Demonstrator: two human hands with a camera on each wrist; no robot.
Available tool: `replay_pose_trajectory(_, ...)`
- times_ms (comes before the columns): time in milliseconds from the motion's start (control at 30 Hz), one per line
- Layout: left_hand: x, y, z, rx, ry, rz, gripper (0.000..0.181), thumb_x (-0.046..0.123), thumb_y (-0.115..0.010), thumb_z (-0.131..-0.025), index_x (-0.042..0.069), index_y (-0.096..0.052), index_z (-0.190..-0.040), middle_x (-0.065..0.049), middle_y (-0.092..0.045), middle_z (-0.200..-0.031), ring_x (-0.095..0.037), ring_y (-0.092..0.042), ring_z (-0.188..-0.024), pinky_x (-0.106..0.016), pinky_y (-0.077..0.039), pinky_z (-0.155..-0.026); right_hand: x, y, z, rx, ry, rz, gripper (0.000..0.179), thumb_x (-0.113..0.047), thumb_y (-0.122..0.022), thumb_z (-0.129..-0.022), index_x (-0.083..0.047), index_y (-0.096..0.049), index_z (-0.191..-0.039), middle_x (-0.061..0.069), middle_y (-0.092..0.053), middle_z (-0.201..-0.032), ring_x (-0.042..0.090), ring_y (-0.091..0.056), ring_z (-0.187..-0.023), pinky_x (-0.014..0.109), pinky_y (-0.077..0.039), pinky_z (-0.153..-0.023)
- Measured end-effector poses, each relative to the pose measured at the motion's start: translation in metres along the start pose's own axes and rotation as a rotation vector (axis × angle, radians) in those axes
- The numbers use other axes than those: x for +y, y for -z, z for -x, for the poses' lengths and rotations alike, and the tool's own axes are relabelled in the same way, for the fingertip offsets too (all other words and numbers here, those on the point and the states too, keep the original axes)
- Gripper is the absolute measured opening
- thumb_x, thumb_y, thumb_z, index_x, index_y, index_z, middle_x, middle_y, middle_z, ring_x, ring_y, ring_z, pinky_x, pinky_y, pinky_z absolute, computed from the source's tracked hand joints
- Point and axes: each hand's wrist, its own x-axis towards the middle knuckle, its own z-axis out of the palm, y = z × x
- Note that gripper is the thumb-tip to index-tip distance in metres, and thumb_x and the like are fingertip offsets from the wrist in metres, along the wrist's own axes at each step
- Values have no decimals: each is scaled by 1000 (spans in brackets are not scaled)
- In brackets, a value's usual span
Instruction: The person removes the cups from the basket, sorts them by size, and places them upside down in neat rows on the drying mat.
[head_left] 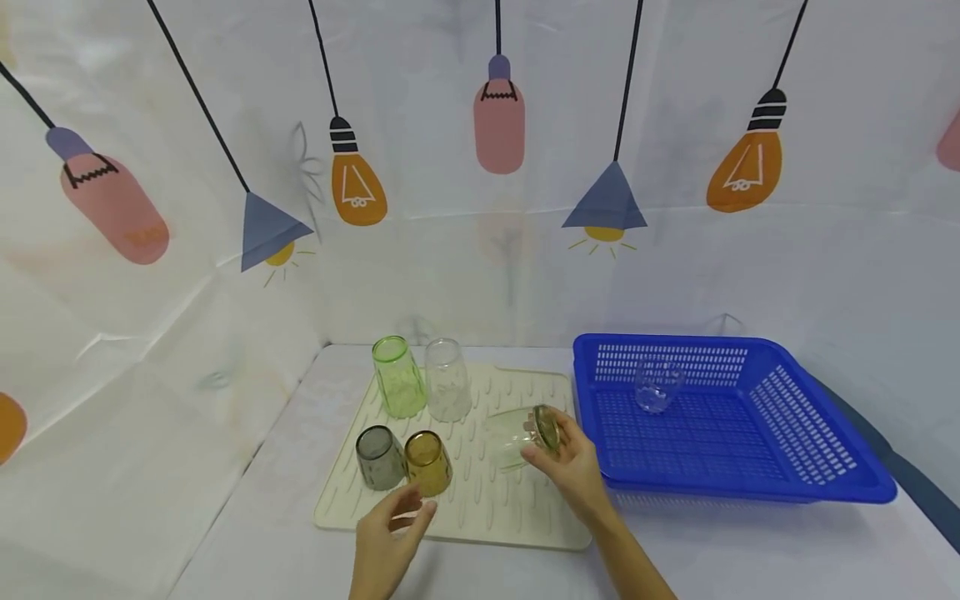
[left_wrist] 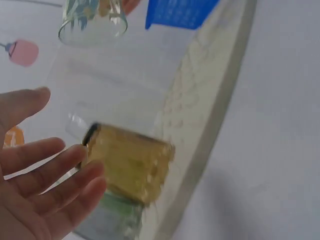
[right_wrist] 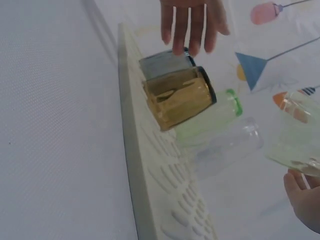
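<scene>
My right hand [head_left: 576, 471] grips a clear, faintly green glass [head_left: 508, 435] by its base end. The glass lies on its side in the air over a cream drying mat [head_left: 517, 525], its mouth facing left. My left hand [head_left: 392, 533] holds nothing; its fingers are spread loosely beside an amber glass [head_left: 430, 467]. A grey glass [head_left: 380, 460] stands just left of the amber one. Behind them on the mat stand a tall green glass [head_left: 400, 379] and a tall clear glass [head_left: 448, 383]. In the left wrist view, a coloured pattern shows on the held glass [left_wrist: 95, 22].
A blue plastic basket [head_left: 667, 340] stands to the right of the mat, with one small clear glass [head_left: 657, 390] inside. A white sheet printed with hanging lamps [head_left: 480, 258] forms the back wall. A white tabletop [head_left: 262, 508] surrounds the mat.
</scene>
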Motion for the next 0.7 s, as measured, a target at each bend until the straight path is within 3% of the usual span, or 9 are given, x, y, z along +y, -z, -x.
replay_pose_trajectory(100, -13, 6, 2, 170, -50, -111, 29, 2, -78, -73, -7, -67, -99, -14, -70, -86, -25, -67, -76, -24, -56, -58, 5, -2, -3, 21, -26, 52, 65, 11, -69, -76, 13, -37, -133, 30, -45, -131, 11, -54, -116, 20, -44, -96)
replay_pose_trajectory(200, -24, 13, 4, 298, -85, -236, 31, -1, -79, -69, -9, -67, -97, -17, -69, -87, -32, -65, -77, -30, -56, -55, 10, -5, -5, 29, -49, 128, 68, 7, -72, -75, 11, -39, -133, 27, -48, -132, 21, -51, -121, 20, -41, -99)
replay_pose_trajectory(333, -38, 20, 8, 360, -19, -339, 41, 1, -79, -67, -10, -63, -103, -26, -63, -99, -44, -58, -89, -48, -54, -66, 17, -9, -7, 13, -54, 199, 69, 1, -76, -74, 9, -42, -133, 25, -52, -128, 35, -49, -122, 30, -41, -102)
replay_pose_trajectory(467, -48, 30, 9, 309, 133, -410, 57, 9, -77, -69, -15, -53, -115, -37, -50, -114, -55, -44, -105, -67, -39, -84, 25, -12, -10, -7, -47, 253, 69, -4, -79, -73, 7, -45, -131, 21, -54, -127, 36, -51, -119, 44, -38, -104)
replay_pose_trajectory(600, -56, 41, 6, 138, 271, -506, 76, 21, -74, -73, -22, -38, -125, -46, -35, -126, -62, -31, -117, -72, -29, -93, 33, -15, -12, -29, -49, 284, 68, -8, -81, -72, 2, -49, -131, 16, -54, -130, 34, -50, -121, 51, -35, -105)
replay_pose_trajectory(700, -61, 48, 3, 1, 325, -529, 88, 29, -73, -76, -27, -29, -128, -50, -28, -130, -63, -25, -122, -70, -25, -99, 37, -17, -13, -39, -61, 287, 67, -9, -82, -70, -3, -51, -130, 13, -55, -130, 31, -49, -123, 51, -35, -106)
